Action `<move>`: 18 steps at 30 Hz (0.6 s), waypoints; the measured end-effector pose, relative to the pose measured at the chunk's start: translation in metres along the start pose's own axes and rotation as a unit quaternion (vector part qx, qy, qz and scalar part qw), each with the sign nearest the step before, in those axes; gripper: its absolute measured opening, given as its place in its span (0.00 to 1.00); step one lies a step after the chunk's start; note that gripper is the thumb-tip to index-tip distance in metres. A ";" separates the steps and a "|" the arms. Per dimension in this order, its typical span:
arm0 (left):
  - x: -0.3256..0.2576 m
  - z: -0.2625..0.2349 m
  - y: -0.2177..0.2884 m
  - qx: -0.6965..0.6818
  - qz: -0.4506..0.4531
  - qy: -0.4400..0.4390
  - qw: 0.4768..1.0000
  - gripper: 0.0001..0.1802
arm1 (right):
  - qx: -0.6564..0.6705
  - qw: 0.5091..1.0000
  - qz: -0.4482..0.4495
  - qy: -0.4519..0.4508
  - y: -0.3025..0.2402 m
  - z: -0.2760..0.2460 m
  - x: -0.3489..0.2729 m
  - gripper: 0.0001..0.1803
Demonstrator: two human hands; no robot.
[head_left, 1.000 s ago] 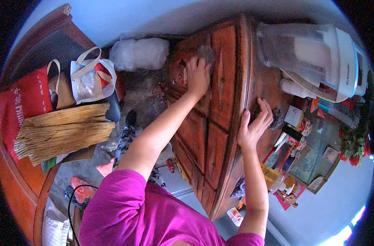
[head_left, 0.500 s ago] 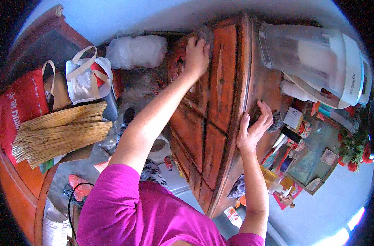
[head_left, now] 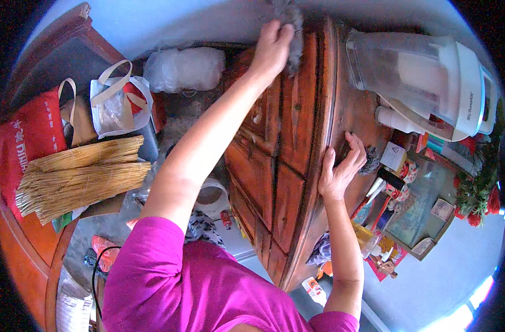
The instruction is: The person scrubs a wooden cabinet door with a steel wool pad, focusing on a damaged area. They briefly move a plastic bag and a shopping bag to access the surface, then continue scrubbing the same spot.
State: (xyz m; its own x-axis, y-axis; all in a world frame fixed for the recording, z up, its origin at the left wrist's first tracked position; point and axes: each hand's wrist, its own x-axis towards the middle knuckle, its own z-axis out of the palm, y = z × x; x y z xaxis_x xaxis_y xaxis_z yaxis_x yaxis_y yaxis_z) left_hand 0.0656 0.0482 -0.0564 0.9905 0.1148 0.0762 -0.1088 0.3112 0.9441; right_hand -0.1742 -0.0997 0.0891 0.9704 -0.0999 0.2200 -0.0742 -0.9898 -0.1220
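My left hand (head_left: 272, 47) reaches far up to the top corner of a reddish-brown wooden cabinet (head_left: 297, 116). Its fingers are closed on a grey fuzzy cloth (head_left: 294, 47), which is blurred and lies against the cabinet's far edge. Thumb and fingers apart, my right hand (head_left: 342, 171) rests on the cabinet's top near its front edge and holds nothing. Right beside its fingertips is a dark grey shaggy thing (head_left: 371, 160) whose kind I cannot make out.
On the cabinet top stand a large clear container with a white lid (head_left: 418, 83), a small white box (head_left: 393, 156) and a glass-fronted frame (head_left: 421, 210). At left are a red bag (head_left: 37, 138), a white tote bag (head_left: 114, 119) and bundled thin sticks (head_left: 86, 177).
My left hand has moved up and slightly right with the grey cloth, from the cabinet's front panel to its far top corner. My right hand has hardly moved.
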 end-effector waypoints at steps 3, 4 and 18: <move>-0.024 0.042 0.000 0.129 0.024 0.007 0.991 0.16 | -0.004 1.000 0.002 0.003 0.003 -0.002 -0.001 0.30; -0.050 0.047 0.006 0.115 0.047 0.051 0.991 0.16 | -0.005 1.000 0.005 0.003 0.003 -0.002 -0.003 0.29; -0.185 -0.010 0.034 0.044 -0.040 -0.050 0.997 0.27 | -0.011 1.000 0.005 -0.007 0.005 -0.003 -0.003 0.30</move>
State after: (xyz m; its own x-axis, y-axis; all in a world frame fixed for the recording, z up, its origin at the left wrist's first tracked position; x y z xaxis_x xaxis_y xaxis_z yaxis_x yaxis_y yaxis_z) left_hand -0.1224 0.0466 -0.0417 0.9996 -0.0019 0.0275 -0.0263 0.2302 0.9728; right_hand -0.1783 -0.1052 0.0911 0.9726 -0.1095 0.2053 -0.0899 -0.9907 -0.1023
